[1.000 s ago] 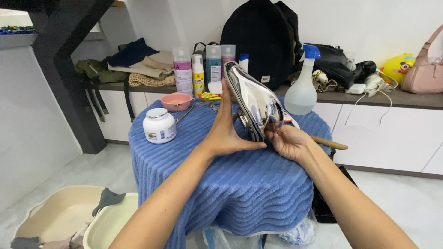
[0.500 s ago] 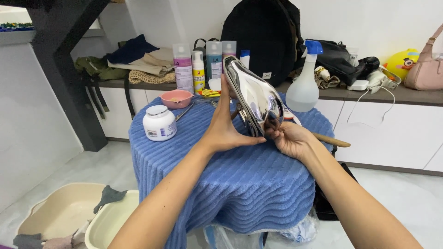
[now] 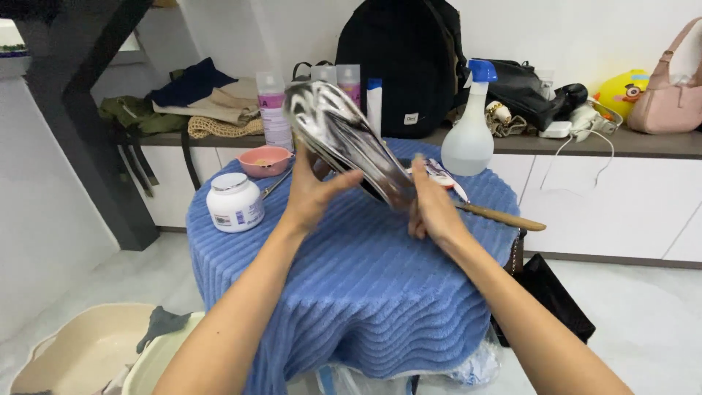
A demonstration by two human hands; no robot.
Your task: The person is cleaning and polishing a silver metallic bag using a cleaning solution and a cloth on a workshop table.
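Note:
A shiny silver high-heeled shoe (image 3: 338, 137) is held in the air above a round table draped with a blue ribbed towel (image 3: 351, 278). My left hand (image 3: 311, 192) supports the shoe from below near its toe end, with the thumb against it. My right hand (image 3: 430, 206) grips its lower, nearer end. The shoe lies tilted, toe end up and to the left, and looks motion-blurred.
On the towel stand a white jar (image 3: 234, 202), a pink bowl (image 3: 265, 160) and a wooden-handled brush (image 3: 497, 216). Behind are several bottles (image 3: 272, 110), a spray bottle (image 3: 469, 132), a black backpack (image 3: 398, 62) and a pink handbag (image 3: 662, 95). Beige basins (image 3: 88, 355) sit on the floor at the left.
Both hands have turned the shoe from standing nearly upright to lying tilted, its toe end swinging left. The camera view has shifted slightly.

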